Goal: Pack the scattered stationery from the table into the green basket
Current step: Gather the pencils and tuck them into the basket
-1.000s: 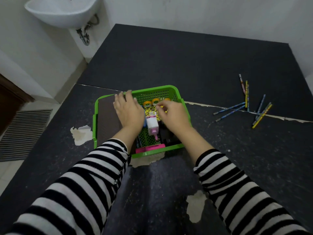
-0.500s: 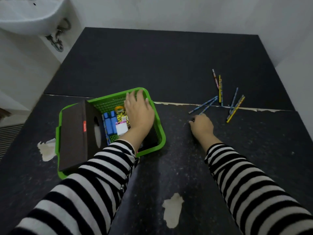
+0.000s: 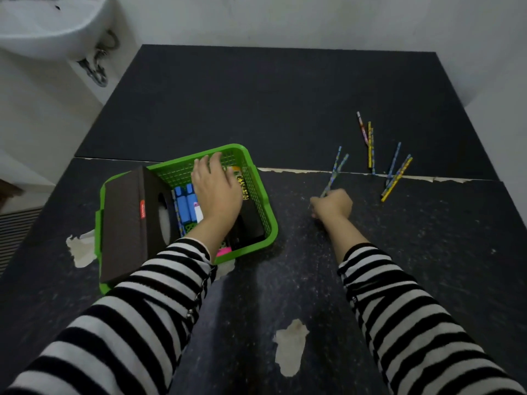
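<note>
The green basket [image 3: 258, 192] stands on the dark bench [image 3: 285, 109], left of centre, its mesh walls upright. Along its left side a dark brown box [image 3: 125, 226] stands on edge, carrying a small red label [image 3: 142, 210] with white lettering too small to read. Beside the box lie blue markers [image 3: 184, 205], and a yellow-and-black patterned item [image 3: 244, 187] rests against the basket's right wall; its markings cannot be read as text. A pink item [image 3: 223, 252] shows at the near wall. The left hand [image 3: 216, 192] lies palm down inside the basket with fingers spread flat over the contents, gripping nothing that can be seen. The right hand [image 3: 332, 206] rests on the bench well to the right of the basket, curled closed around the near ends of two blue patterned pencils [image 3: 336, 169], whose far ends point away towards the seam [image 3: 299, 171] between the bench panels. Further right, loose pencils remain on the bench: a yellow and a pink one [image 3: 368, 141] beyond the seam, and a crossed cluster of blue and yellow ones [image 3: 396, 175] lying over the seam. Any printing on the pencils is illegible. Both sleeves are black-and-white striped. The bench surface shows pale worn patches [image 3: 291, 346]. A white basin [image 3: 48, 27] with exposed pipework hangs at upper left.
</note>
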### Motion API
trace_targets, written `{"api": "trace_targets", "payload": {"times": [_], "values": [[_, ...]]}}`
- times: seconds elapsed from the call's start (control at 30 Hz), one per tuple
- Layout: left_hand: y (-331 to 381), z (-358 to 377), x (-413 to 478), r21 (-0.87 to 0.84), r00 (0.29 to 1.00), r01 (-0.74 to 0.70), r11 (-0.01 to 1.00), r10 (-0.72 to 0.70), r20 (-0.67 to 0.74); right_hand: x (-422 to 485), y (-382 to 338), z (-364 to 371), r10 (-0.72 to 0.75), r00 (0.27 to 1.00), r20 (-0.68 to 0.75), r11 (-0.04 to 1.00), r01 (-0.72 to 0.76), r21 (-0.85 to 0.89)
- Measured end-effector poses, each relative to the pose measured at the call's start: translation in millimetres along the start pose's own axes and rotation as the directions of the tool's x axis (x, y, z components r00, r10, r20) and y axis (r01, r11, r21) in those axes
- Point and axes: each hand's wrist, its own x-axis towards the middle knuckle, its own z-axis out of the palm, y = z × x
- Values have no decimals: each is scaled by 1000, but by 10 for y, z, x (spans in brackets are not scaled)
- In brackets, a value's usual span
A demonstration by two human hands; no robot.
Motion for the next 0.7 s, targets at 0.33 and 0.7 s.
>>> {"api": "trace_targets", "payload": {"times": [0.33, 0.7], "values": [[-821, -602, -6, 4, 969, 219, 976, -217, -123, -1419, -848, 364, -629, 751, 201, 759, 649, -50], [-1401, -906, -114, 76, 976, 158, 984, -168, 137, -2010, -649, 1426, -388, 634, 669, 490, 756, -433]]}}
